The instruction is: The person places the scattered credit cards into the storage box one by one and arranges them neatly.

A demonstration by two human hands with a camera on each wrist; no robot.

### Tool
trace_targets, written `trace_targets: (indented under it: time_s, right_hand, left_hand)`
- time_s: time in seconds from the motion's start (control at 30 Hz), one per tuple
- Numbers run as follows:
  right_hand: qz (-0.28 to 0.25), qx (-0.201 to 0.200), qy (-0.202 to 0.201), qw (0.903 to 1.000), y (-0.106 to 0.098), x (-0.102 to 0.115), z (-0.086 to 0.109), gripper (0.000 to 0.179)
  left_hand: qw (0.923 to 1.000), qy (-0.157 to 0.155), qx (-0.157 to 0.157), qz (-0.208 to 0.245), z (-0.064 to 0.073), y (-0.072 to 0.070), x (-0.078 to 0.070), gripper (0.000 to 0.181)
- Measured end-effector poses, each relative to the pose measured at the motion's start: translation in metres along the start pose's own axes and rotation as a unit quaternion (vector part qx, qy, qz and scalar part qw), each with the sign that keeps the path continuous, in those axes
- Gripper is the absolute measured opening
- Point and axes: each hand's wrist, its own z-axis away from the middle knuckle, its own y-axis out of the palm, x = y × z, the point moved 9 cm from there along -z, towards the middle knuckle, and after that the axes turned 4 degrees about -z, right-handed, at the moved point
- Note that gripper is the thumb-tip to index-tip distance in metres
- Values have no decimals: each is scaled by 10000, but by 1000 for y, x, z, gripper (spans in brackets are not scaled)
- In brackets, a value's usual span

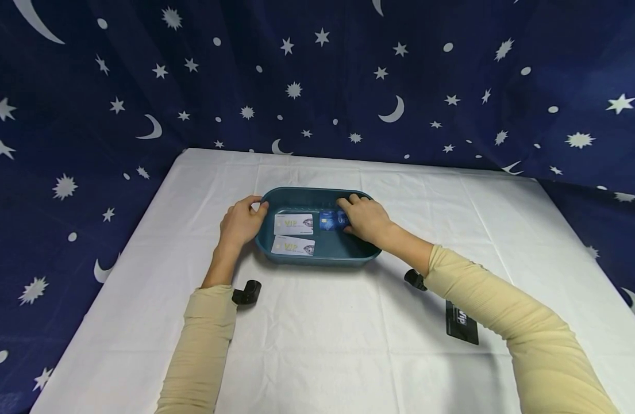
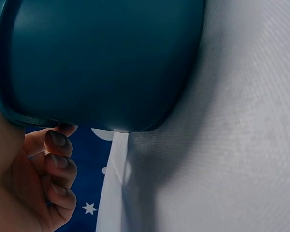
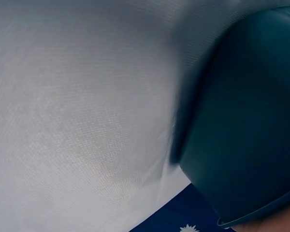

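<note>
A teal oblong basin [image 1: 343, 250] sits on the white-covered table in the head view. My left hand [image 1: 243, 221] grips its left rim, thumb at the inside and fingers outside. In the left wrist view the curled fingers [image 2: 60, 162] show beneath the rim. Two white VIP cards, an upper one [image 1: 286, 224] and a lower one [image 1: 291, 246], lie on the basin's floor at the left. My right hand [image 1: 368, 218] reaches over the right side and holds a blue card [image 1: 327, 221] by its right end, thumb and fingers at opposite edges; that end is hidden.
A black card [image 1: 461, 328] marked "Vip" lies on the table, partly hidden under the right sleeve [image 1: 493, 293]. Black wrist cameras show at the left wrist [image 1: 247, 293] and right forearm [image 1: 414, 279]. A dark blue star-patterned curtain [image 1: 338, 75] hangs behind the table.
</note>
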Motion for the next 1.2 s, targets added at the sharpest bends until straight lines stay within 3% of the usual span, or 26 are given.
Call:
trace_targets:
  time_s: [0.4, 0.5, 0.67, 0.77, 0.87, 0.97, 1.03, 1.13, 1.2]
  right_hand:
    - [-403, 283, 58, 9988, 2, -5, 12, 60]
    - [-704, 68, -13, 9975, -8, -6, 18, 55]
    - [-1245, -695, -209, 9896, -33, -17, 31, 43]
    - [-1576, -1048, -3, 9819, -48, -32, 40, 40]
    - [-1817, -1147, 472, 9755, -55, -56, 50, 40]
    - [-1937, -937, 943, 9720, -55, -80, 64, 40]
    - [-1977, -582, 1166, 9716, -48, -94, 75, 39]
    - [-2024, 330, 1255, 9707, -30, -108, 93, 37]
    - [-2070, 1047, 1208, 9652, -15, -113, 107, 35]
  left_hand:
    - [10000, 30, 46, -36, 2, 7, -2, 41]
    - [10000, 10, 48, -72, 2, 8, -1, 41]
    - [9999, 40, 46, -113, 2, 6, -1, 41]
    - [9999, 59, -21, -122, 2, 1, -2, 41]
    - [9999, 24, -48, -135, 1, -2, -2, 42]
    - [9999, -20, -3, -138, 1, -2, -1, 43]
    - [9999, -31, 23, -142, 1, -2, -1, 43]
    - [9999, -15, 34, -150, 1, 0, -1, 43]
    - [9999, -16, 36, -153, 1, 1, -1, 43]
